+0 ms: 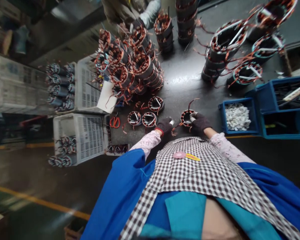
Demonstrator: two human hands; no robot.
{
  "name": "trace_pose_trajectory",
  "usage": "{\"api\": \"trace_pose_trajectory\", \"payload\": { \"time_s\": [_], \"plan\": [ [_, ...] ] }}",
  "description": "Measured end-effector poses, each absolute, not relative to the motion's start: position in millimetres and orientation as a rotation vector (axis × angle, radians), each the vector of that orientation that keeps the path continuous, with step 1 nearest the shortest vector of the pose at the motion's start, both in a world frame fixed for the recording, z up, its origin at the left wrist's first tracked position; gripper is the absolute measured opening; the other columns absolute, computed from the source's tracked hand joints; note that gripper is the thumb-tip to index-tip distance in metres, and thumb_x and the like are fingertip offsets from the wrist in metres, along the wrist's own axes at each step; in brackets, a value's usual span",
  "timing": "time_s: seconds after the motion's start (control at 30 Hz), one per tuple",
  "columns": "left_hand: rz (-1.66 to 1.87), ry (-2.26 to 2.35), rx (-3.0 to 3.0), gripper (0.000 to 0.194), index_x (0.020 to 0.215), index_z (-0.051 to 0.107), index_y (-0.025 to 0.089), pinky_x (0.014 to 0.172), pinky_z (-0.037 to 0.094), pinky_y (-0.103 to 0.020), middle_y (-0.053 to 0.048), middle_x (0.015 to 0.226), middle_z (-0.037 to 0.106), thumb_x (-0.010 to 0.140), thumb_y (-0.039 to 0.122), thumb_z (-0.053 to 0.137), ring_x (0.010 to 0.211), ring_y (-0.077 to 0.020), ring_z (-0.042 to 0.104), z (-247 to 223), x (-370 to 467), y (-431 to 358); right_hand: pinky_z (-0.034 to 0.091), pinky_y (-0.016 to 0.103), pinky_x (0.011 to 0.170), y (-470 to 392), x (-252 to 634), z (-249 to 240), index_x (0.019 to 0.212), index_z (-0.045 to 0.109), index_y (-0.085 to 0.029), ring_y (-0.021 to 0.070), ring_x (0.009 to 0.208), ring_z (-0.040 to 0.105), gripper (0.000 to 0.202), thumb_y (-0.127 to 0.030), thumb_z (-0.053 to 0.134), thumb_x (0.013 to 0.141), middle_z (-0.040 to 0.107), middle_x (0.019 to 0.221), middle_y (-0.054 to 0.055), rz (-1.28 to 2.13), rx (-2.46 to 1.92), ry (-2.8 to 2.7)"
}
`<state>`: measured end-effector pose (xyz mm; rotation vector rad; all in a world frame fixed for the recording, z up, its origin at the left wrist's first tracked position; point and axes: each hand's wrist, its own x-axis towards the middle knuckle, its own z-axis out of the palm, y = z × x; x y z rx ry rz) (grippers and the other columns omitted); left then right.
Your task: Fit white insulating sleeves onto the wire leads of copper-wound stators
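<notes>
A motor stator (183, 118), a dark ring with copper windings, stands on the bench in front of me, one lead sticking up at its back. My right hand (201, 122), in a dark glove with pale fingertips, grips its right side, fingers at the rim. Left of it, my left hand (165, 126), gloved alike, has its fingertips close together beside the stator's copper leads (174, 130); what they pinch, if anything, is too small to make out. Nearest to that hand are more small stators: one stator (149, 119) beside it, another (134, 118) further left, and a third (156, 104) behind.
Stacked stators (142, 68) rise at back left, taller stacks (215, 60) at back right. Orange-handled scissors (115, 122) lie left. A blue bin (224, 115) of small white pieces and larger blue bins (267, 100) stand right. White crates (90, 136) are left. Someone's sleeved arm (151, 13) is across the bench.
</notes>
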<state>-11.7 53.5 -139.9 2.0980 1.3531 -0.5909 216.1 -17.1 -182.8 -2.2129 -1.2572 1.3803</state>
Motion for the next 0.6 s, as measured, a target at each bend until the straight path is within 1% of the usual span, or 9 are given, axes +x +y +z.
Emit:
{"api": "trace_pose_trajectory", "payload": {
  "time_s": [0.07,0.13,0.2,0.23,0.3,0.37,0.4,0.5,0.6],
  "plan": [
    [-0.548,1.335,2.095,0.038,0.149,0.075,0.019,0.11,0.052,-0.033,-0.015,0.152,0.077,0.119,0.037,0.058,0.129,-0.0263,0.072,-142,-10,46,0.055,0.038,0.116,-17,216,-182,0.142,0.079,-0.017,0.0303,0.132,0.072,0.04,-0.028,0.062,0.108,0.078,0.149,0.017,1.382,-2.213,-1.264],
    [-0.522,1.237,2.114,0.046,0.151,0.074,0.02,0.112,0.053,-0.035,-0.015,0.151,0.077,0.116,0.049,0.066,0.131,-0.0291,0.073,-148,2,39,0.055,0.037,0.115,-17,216,-181,0.144,0.079,-0.015,0.0303,0.132,0.072,0.042,-0.027,0.061,0.108,0.077,0.151,0.019,1.386,-2.208,-1.288],
    [-0.522,1.143,2.159,0.055,0.153,0.074,0.018,0.112,0.055,-0.04,-0.018,0.15,0.077,0.113,0.054,0.07,0.132,-0.0336,0.075,-154,17,34,0.056,0.037,0.112,-17,217,-180,0.144,0.079,-0.015,0.0296,0.13,0.073,0.042,-0.027,0.06,0.109,0.079,0.148,0.019,1.387,-2.207,-1.314],
    [-0.528,1.111,2.183,0.054,0.153,0.074,0.016,0.112,0.056,-0.042,-0.02,0.15,0.077,0.114,0.052,0.068,0.134,-0.0355,0.075,-158,25,34,0.056,0.036,0.111,-17,217,-179,0.143,0.079,-0.015,0.0292,0.128,0.073,0.041,-0.027,0.059,0.109,0.08,0.147,0.019,1.385,-2.21,-1.326],
    [-0.547,1.086,2.213,0.044,0.149,0.077,0.013,0.113,0.056,-0.044,-0.023,0.147,0.078,0.117,0.039,0.06,0.136,-0.0374,0.075,-162,36,36,0.056,0.037,0.112,-16,218,-179,0.143,0.079,-0.015,0.0292,0.127,0.074,0.041,-0.028,0.059,0.11,0.08,0.145,0.019,1.373,-2.219,-1.346],
    [-0.565,1.053,2.226,0.039,0.141,0.081,0.011,0.114,0.056,-0.047,-0.024,0.143,0.079,0.116,0.026,0.055,0.136,-0.0389,0.075,-163,44,40,0.057,0.038,0.112,-15,219,-181,0.141,0.08,-0.015,0.0292,0.127,0.074,0.039,-0.027,0.06,0.109,0.08,0.145,0.019,1.364,-2.217,-1.36],
    [-0.57,1.029,2.237,0.038,0.139,0.082,0.011,0.115,0.057,-0.048,-0.025,0.142,0.08,0.115,0.024,0.056,0.136,-0.0399,0.075,-162,46,43,0.057,0.038,0.112,-14,219,-182,0.14,0.08,-0.015,0.0289,0.127,0.075,0.038,-0.026,0.06,0.109,0.081,0.144,0.018,1.364,-2.21,-1.363],
    [-0.6,1.006,2.242,0.034,0.132,0.084,0.009,0.115,0.058,-0.051,-0.027,0.137,0.081,0.111,0.027,0.066,0.132,-0.0419,0.076,-158,51,50,0.058,0.039,0.113,-15,219,-183,0.135,0.081,-0.018,0.028,0.124,0.076,0.034,-0.025,0.062,0.108,0.082,0.141,0.017,1.364,-2.183,-1.353],
    [-0.618,1.027,2.223,0.03,0.128,0.086,0.012,0.118,0.057,-0.049,-0.025,0.134,0.083,0.108,0.026,0.069,0.132,-0.0395,0.077,-156,52,51,0.058,0.039,0.113,-18,216,-184,0.139,0.081,-0.019,0.03,0.128,0.075,0.036,-0.028,0.062,0.11,0.081,0.144,0.017,1.342,-2.194,-1.33]
  ]
}}
